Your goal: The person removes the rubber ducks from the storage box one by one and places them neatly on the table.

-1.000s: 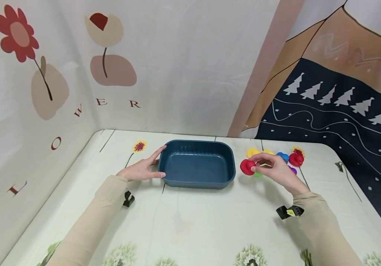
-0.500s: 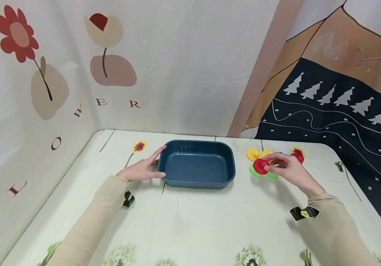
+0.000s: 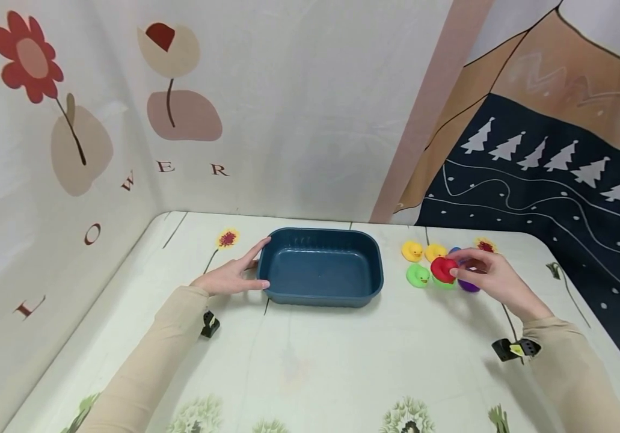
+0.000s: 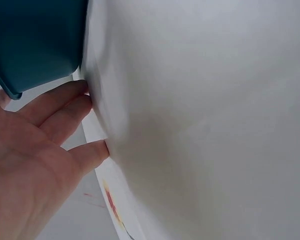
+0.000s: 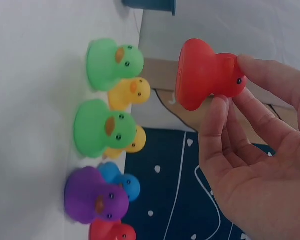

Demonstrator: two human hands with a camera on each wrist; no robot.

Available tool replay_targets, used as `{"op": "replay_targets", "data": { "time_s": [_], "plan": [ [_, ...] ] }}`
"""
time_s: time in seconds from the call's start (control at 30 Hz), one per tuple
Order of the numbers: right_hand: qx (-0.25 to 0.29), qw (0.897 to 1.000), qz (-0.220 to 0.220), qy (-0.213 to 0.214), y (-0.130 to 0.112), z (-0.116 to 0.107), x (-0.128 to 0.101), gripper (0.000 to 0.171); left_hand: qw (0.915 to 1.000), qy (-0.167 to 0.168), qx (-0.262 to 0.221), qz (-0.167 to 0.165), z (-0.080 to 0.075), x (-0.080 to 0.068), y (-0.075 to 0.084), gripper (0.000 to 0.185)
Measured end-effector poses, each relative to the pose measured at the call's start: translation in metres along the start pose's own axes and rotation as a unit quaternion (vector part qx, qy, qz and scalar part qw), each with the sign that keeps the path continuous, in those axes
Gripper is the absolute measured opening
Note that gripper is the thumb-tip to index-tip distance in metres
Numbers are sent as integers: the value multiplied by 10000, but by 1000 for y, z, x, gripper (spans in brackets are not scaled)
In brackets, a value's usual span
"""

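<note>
Right hand [image 3: 485, 278], pinching a red duck [image 3: 442, 267] by its head, has carried it away from the blue tub [image 3: 322, 266] and back over the duck cluster [image 5: 107, 135] near the table's far right corner. Left hand [image 3: 231, 275], fingers straight, stays pressed against the tub's left wall.

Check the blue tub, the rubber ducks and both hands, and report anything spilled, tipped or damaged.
Nothing stands out. The dark blue plastic tub sits flat and empty, steadied by the left hand. The right hand pinches a red rubber duck by its head, above the others. The green, yellow, purple and blue rubber ducks stand upright on the table.
</note>
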State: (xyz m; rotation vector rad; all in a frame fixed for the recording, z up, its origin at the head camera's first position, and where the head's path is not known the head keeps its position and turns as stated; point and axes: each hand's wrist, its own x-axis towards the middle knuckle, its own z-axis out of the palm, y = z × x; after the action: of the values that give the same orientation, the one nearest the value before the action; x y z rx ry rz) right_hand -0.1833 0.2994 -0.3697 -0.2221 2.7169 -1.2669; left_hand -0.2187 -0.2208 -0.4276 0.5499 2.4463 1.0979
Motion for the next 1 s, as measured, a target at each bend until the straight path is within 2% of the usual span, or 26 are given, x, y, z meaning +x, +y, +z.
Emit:
{"op": "replay_targets", "data": {
  "time_s": [0.47, 0.87, 1.0],
  "plan": [
    [-294, 9995, -79, 129, 17, -16, -6, 42, 10000, 3, 6, -46, 0, 0, 1, 96],
    [-425, 9988, 209, 157, 36, -27, -13, 52, 10000, 5, 25, 3, 1, 0, 1, 96],
    [-517, 9983, 161, 236, 42, -32, -17, 50, 10000, 0, 20, 12, 1, 1, 1, 96]
  ]
}}
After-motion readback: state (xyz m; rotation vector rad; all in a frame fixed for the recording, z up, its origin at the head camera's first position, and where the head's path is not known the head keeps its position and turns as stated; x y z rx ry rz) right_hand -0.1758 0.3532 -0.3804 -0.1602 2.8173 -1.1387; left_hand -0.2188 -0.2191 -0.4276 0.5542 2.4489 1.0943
